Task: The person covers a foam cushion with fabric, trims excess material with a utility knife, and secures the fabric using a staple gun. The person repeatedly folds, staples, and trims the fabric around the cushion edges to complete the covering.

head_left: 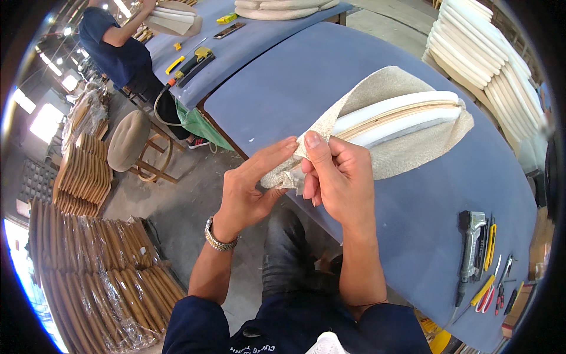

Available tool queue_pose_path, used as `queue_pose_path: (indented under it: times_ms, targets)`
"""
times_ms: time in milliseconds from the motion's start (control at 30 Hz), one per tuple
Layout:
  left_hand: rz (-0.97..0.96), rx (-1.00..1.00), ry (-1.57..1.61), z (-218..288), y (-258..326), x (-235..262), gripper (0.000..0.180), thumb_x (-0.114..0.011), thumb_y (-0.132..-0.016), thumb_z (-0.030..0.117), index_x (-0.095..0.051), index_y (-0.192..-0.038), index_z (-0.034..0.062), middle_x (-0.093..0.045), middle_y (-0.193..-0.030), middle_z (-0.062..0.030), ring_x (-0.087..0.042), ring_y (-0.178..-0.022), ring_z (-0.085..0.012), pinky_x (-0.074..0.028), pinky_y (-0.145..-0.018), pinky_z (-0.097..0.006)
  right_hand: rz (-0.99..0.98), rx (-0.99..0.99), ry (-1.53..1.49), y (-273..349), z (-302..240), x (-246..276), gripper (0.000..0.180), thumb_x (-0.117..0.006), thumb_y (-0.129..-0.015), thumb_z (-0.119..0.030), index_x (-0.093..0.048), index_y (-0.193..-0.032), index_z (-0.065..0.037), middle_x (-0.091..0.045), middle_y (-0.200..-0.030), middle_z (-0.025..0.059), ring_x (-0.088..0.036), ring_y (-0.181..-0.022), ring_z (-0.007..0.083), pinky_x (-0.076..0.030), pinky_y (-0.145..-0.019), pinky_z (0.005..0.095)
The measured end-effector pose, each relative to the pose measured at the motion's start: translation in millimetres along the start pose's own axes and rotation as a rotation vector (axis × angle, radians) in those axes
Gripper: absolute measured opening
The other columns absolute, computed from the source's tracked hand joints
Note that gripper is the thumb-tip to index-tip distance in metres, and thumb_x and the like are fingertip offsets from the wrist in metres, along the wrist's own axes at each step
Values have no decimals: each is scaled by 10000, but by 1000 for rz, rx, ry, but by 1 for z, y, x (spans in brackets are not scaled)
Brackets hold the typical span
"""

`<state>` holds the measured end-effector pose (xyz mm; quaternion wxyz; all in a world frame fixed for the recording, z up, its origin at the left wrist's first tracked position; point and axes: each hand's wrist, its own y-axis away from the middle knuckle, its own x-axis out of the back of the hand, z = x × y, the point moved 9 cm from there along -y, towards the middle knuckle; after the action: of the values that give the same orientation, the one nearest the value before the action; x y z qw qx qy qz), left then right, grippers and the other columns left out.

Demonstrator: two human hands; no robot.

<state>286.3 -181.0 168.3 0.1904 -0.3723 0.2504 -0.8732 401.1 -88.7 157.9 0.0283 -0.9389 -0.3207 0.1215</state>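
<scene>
A padded seat panel (401, 115) stands on its edge on the blue table, showing a plywood core between white foam layers. Loose beige fabric (368, 88) wraps around it, its flaps open at the far right. The panel's near left end projects over the table edge, toward me. My left hand (250, 186), with a metal watch at the wrist, grips that covered end, thumb below and fingers above. My right hand (345, 177) pinches the fabric edge between thumb and fingers, right beside the left fingertips. The fabric is bunched between both hands.
A staple gun (470, 248), a yellow cutter (490, 248) and several hand tools lie on the right of the table. Another person (121, 53) works at the far left table, near a second staple gun (196, 66). A stool (130, 138) and plastic-wrapped stacks (100, 283) stand left.
</scene>
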Motion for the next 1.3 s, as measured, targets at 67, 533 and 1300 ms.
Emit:
queue_pose_path:
  times_ms: [67, 533, 1300]
  targets:
    - [39, 80, -6, -4, 8, -2, 614, -841, -694, -15, -650, -1267, 89, -662, -1322, -146, -657, -1198, -313, -557, -956, -368, 8, 10, 11, 3, 4, 1, 487, -576, -1045, -362, -621, -721, -1, -545, -484, 29, -478, -394, 58, -356, -388, 225]
    - [78, -27, -4, 7, 29, -14, 576, -822, -685, -4, -632, -1220, 95, -661, -1334, -108, -663, -1188, -302, -568, -913, -340, 46, 61, -9, 38, 16, 4, 458, -618, -1029, -333, -603, -694, -21, -538, -511, 15, -493, -400, 62, -343, -381, 210]
    - [-1, 29, 45, 13, 9, -10, 581, -793, -736, -13, -686, -1290, 125, -648, -1358, -117, -646, -1222, -290, -567, -947, -335, 124, 276, -106, 30, 50, 16, 368, -553, -1061, -266, -649, -820, -5, -611, -633, 16, -560, -583, 74, -418, -535, 254]
